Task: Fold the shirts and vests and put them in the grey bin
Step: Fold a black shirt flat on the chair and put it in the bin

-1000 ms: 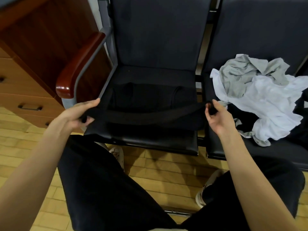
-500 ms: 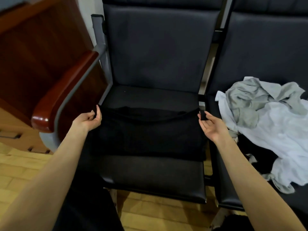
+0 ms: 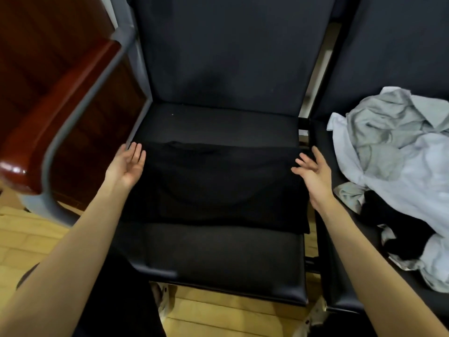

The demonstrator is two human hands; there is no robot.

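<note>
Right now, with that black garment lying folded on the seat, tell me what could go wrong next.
1. The black garment is hard to tell from the dark seat, so an uneven edge or crease may be missed.
2. Both the left hand and the right hand are open and grip nothing; lifting carelessly could undo the fold.
3. Its right edge lies near the unfolded clothes pile and might snag it.

Two hands point(image 3: 126, 164) point(image 3: 313, 173), one folded black garment point(image 3: 213, 186), two seats point(image 3: 218, 259) point(image 3: 340, 276), one clothes pile point(image 3: 401, 166).
</note>
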